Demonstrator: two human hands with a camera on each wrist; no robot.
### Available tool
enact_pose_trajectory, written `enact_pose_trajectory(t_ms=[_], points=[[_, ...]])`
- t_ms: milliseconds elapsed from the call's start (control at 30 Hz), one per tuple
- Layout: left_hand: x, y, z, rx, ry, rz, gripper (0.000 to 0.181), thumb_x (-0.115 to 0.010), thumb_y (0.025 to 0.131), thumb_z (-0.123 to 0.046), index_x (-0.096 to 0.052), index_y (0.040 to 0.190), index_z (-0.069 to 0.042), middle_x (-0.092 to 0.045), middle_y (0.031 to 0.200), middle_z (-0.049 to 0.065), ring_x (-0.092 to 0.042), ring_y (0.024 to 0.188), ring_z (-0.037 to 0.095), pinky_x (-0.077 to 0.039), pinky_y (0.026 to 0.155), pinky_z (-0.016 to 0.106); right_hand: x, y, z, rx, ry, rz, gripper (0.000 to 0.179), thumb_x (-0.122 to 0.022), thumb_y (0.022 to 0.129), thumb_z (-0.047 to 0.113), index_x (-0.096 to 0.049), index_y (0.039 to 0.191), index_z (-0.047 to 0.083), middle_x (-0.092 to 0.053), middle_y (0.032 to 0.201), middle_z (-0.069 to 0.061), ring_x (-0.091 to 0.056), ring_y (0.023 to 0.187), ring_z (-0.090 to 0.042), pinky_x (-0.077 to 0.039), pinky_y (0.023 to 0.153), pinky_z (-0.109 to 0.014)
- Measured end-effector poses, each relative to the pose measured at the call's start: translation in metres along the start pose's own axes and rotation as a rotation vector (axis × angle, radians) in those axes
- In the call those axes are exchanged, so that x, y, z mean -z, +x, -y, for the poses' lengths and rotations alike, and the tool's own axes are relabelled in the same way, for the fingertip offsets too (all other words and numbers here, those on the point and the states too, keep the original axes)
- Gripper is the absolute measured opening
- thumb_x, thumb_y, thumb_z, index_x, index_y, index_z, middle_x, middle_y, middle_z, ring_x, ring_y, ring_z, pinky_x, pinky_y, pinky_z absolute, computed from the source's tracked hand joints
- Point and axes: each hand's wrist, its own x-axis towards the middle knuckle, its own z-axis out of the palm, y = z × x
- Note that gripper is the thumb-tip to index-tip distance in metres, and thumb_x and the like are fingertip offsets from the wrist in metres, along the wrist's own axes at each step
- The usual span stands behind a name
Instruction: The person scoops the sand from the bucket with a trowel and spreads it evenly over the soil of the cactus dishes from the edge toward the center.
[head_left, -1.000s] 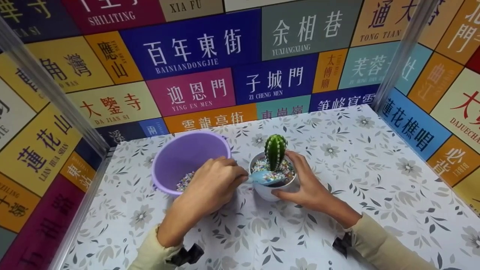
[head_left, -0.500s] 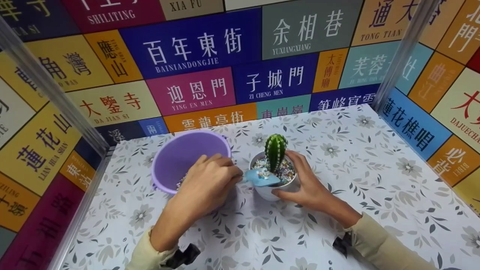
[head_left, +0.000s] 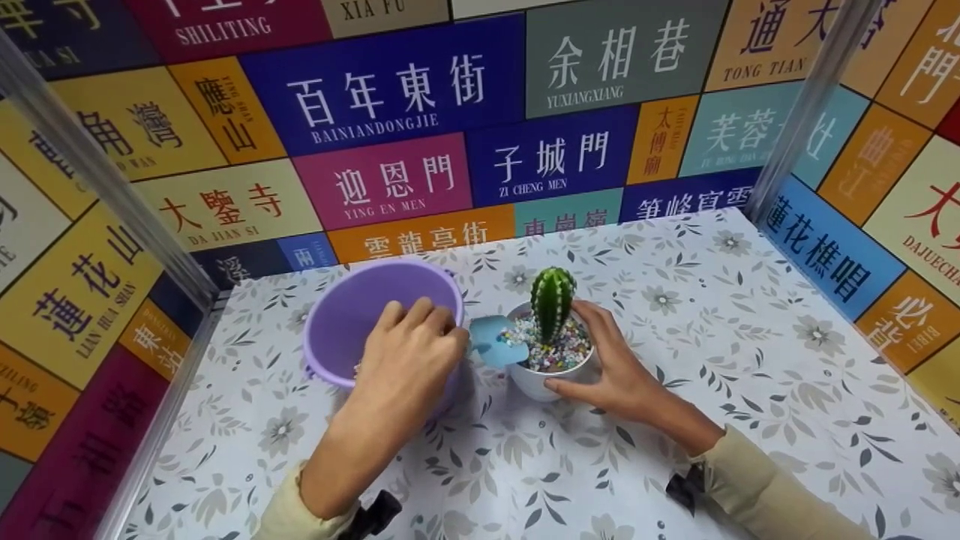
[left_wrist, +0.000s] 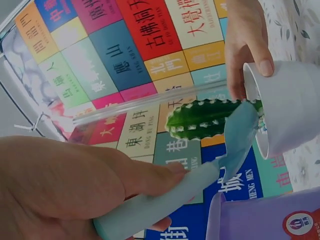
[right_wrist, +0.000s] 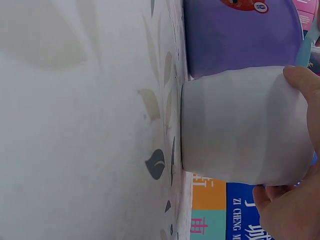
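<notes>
My left hand (head_left: 409, 360) grips the pale handle of a small blue shovel (left_wrist: 239, 137), seen best in the left wrist view. The shovel's blade tilts at the left rim of a white pot (head_left: 541, 386), with a few coloured pebbles on it. A ribbed green cactus (head_left: 553, 304) stands upright in the pot amid multicoloured pebbles (head_left: 564, 352). My right hand (head_left: 619, 367) holds the pot from the right side, thumb at the front and fingers behind. In the right wrist view the pot's base sits on the table.
A purple bucket (head_left: 337, 330) stands just left of the pot, partly behind my left hand, with some pebbles inside. The floral tablecloth (head_left: 750, 360) covers the table. Panels with printed place names (head_left: 382, 90) rise along the back and sides.
My left hand has drawn the shovel leftward from above the pebbles to the pot's left rim, its blade turning and carrying fewer pebbles. The right hand and pot have stayed put.
</notes>
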Motion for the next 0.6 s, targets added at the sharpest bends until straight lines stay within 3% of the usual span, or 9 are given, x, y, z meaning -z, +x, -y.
enact_pose_trajectory(t_ms=[167, 333, 600], points=[[-0.004, 0.0, -0.006, 0.013, 0.125, -0.102, 0.01, -0.08, 0.087, -0.007, -0.078, 0.08, -0.013, -0.071, 0.082, 0.004, -0.058, 0.081, 0.025, -0.043, 0.078, 0.039, 0.0, 0.0, -0.001, 0.02, 0.006, -0.004, 0.117, -0.096, 0.08, 0.04, -0.026, 0.171, 0.016, -0.032, 0.172, -0.014, -0.036, 0.159, -0.041, -0.03, 0.123, -0.073], [-0.004, 0.0, -0.011, 0.023, 0.183, -0.097, 0.01, -0.083, 0.079, -0.003, -0.077, 0.081, -0.012, -0.07, 0.085, 0.005, -0.056, 0.084, 0.025, -0.042, 0.081, 0.04, -0.001, 0.001, -0.002, 0.015, -0.004, -0.007, 0.116, -0.095, 0.08, 0.043, -0.027, 0.17, 0.017, -0.032, 0.172, -0.013, -0.036, 0.158, -0.041, -0.031, 0.123, -0.074], [-0.006, -0.002, -0.015, 0.015, 0.242, -0.08, 0.015, -0.086, 0.079, -0.003, -0.079, 0.089, -0.012, -0.071, 0.092, 0.006, -0.055, 0.088, 0.025, -0.043, 0.084, 0.039, -0.001, 0.0, -0.001, -0.007, -0.003, -0.002, 0.117, -0.095, 0.079, 0.044, -0.027, 0.17, 0.017, -0.031, 0.172, -0.013, -0.036, 0.158, -0.042, -0.032, 0.122, -0.074]])
